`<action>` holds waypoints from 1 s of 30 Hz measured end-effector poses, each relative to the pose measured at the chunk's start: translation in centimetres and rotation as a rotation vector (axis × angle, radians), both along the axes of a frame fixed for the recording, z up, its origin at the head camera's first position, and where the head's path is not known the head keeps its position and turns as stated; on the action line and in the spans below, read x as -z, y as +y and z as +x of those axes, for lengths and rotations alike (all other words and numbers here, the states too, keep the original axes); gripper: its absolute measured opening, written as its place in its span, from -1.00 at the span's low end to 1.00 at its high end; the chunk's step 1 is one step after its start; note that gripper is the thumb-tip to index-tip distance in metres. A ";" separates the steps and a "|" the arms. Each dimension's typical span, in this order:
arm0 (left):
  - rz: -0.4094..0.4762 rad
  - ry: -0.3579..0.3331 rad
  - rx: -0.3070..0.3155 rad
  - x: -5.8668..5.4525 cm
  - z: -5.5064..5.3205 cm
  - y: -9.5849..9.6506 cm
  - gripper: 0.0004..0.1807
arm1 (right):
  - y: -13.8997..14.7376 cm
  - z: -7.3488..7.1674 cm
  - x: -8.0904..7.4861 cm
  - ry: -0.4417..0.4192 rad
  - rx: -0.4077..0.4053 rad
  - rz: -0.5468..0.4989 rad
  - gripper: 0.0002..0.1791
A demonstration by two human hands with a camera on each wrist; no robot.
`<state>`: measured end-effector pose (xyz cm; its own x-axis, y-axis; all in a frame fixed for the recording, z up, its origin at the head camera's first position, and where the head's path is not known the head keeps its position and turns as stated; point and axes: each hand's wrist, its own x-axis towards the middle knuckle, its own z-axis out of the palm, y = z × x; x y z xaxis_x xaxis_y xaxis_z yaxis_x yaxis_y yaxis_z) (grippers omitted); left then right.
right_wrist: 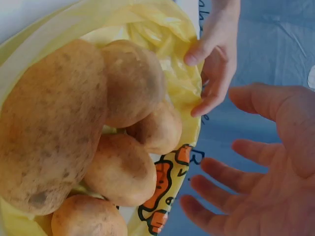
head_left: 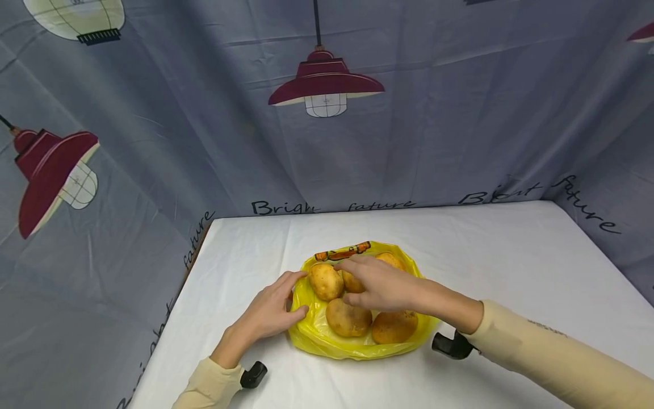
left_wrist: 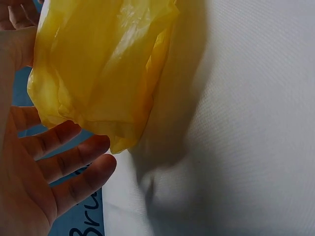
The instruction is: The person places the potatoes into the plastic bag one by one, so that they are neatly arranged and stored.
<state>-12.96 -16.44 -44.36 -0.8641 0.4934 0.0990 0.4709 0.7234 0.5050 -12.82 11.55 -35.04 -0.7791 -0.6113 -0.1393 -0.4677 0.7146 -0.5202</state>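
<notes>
Grey-blue cloth backdrop point(head_left: 214, 142) w/ printed red lamps and "Bright future" lettering; white-covered table point(head_left: 511, 267) in front. Yellow plastic bag point(head_left: 327, 343) lies at table centre, mouth spread open, potatoes point(head_left: 348, 317) piled inside – five visible in head view.

Left hand point(head_left: 269, 311) is at the bag's left edge, fingers loosely extended, thumb and fingertips on the plastic rim; can't tell if it actually pinches. Right hand point(head_left: 380, 283) hovers over the pile, fingers straight and relaxed, tips above the far potatoes, near the orange print on the bag.

Left wrist view: only the bag's outer yellow wall point(left_wrist: 98, 69) just beside the spread fingers point(left_wrist: 74, 157), no potatoes seen. Right wrist view: potatoes point(right_wrist: 54, 123) up close, the open palm point(right_wrist: 266, 162) apart from them, holding nothing, and the other hand point(right_wrist: 216, 59) touching the bag rim.
</notes>
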 end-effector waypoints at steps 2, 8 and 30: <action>-0.003 0.002 0.000 -0.1 0.0 0.0 -0.26 | 0.2 0.0 -0.1 0.046 0.009 -0.010 -0.34; -0.024 0.005 0.003 -0.3 -0.2 0.0 -0.22 | 1.0 -0.3 -0.1 0.169 0.011 -0.046 -0.36; -0.020 0.189 0.005 -1.9 -0.9 -0.7 -0.19 | 5.0 -1.0 1.3 0.395 0.149 -0.045 -0.25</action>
